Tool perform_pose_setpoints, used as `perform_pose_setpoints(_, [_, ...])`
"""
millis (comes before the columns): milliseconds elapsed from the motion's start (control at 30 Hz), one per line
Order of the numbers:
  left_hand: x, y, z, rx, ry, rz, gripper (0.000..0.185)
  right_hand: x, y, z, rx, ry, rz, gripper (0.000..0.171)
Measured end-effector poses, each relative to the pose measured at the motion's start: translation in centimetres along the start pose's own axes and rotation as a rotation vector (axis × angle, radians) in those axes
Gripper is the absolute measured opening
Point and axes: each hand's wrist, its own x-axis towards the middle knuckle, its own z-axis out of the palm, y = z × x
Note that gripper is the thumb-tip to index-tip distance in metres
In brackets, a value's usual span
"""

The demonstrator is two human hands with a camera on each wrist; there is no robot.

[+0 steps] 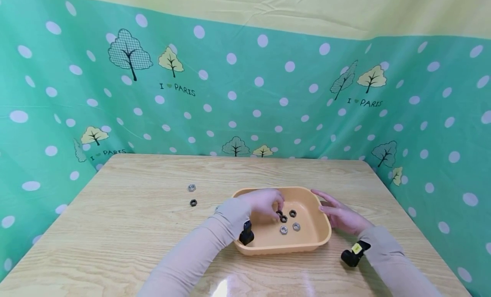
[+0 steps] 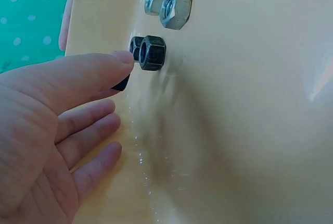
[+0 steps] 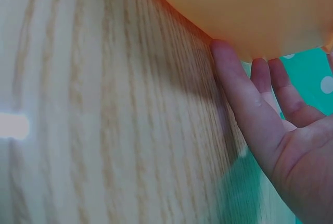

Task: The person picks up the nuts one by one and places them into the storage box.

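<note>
Left grip (image 1: 265, 202) has a black nut (image 2: 122, 84) pinched between thumb and finger, down inside the peach tray (image 1: 284, 249). Two silver nuts (image 1: 283, 230) sit in the tray too, two loose black nuts (image 1: 293, 213) just past them. Right grip (image 1: 343, 216) is wide and relaxed, touching the tray's right wall. Left of the tray, on the worktop (image 1: 134, 211): another black nut (image 1: 193, 202), then another silver nut (image 1: 192, 187). Dotted green curtain (image 1: 218, 92) behind the tray.

Bright light, tabletop (image 1: 126, 229) glare, soft shadows inside tray (image 2: 244, 104)

Dotted curtains (image 1: 230, 88) screen a wooden table (image 1: 145, 222): a makeshift workspace.
</note>
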Motion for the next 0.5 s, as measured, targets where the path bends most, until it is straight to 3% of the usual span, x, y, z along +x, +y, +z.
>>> perform_pose_setpoints(500, [-0.03, -0.07, 0.26, 0.089, -0.032, -0.023, 0.011, 0.18, 0.0, -0.11, -0.008, 0.017, 0.015, 0.069])
